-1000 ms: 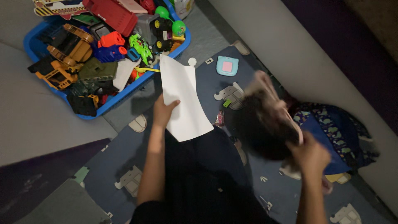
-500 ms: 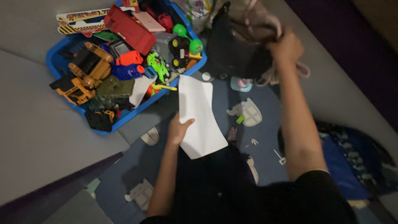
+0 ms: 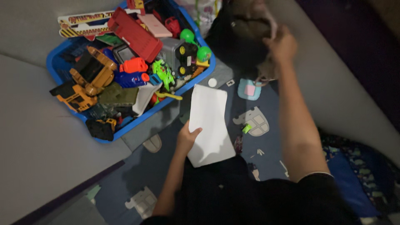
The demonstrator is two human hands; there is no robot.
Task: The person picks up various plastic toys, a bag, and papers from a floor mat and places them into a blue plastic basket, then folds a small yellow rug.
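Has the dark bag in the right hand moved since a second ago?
Yes. The right hand has carried the dark bag from beside the patterned cloth up and away, so it now hangs just right of the blue toy bin.

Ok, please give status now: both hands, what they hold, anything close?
Left hand grips white paper sheet. Right hand raised, clutching dark bag. Blue toy bin beside the sheet; small blue toy under the bag.
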